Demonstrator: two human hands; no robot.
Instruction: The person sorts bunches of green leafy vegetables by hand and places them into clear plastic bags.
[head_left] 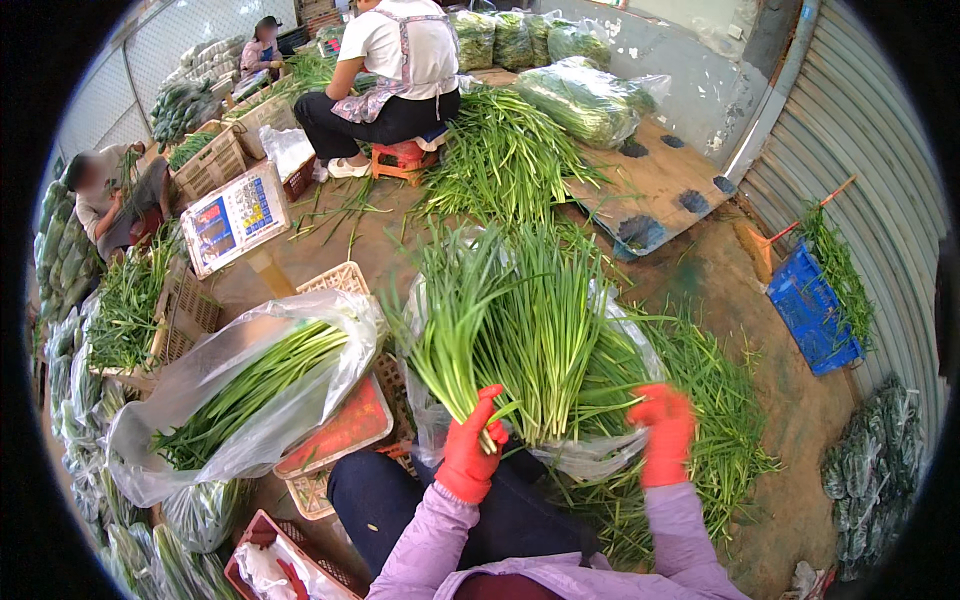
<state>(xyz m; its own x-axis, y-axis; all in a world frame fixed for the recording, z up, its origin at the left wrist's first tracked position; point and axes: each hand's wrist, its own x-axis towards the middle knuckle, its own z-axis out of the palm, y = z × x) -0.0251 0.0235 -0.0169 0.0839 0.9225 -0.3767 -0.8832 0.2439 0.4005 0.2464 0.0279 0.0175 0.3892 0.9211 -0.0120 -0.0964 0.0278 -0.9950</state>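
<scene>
My left hand [470, 450], in a red-orange glove, is closed round the pale lower stalks of a bunch of garlic chives [452, 340]. The leaves fan upward from the fist. To the right my right hand [664, 425], in a matching glove, is partly blurred; its fingers look closed on a few thin chive leaves [605, 391] that run toward the left. Before both hands a large heap of chives [545, 335] lies on clear plastic sheeting [590, 455], tips pointing away. Loose chive leaves [715, 410] spread beneath and right of my right hand.
Left stand an open plastic bag of chives [255, 390], a red tray [345, 430] and crates [190, 315]. A blue basket [815, 310] with leaves is at right. Another chive pile [500, 160] lies ahead, beside a person on a red stool [400, 160]. Other people sit far left.
</scene>
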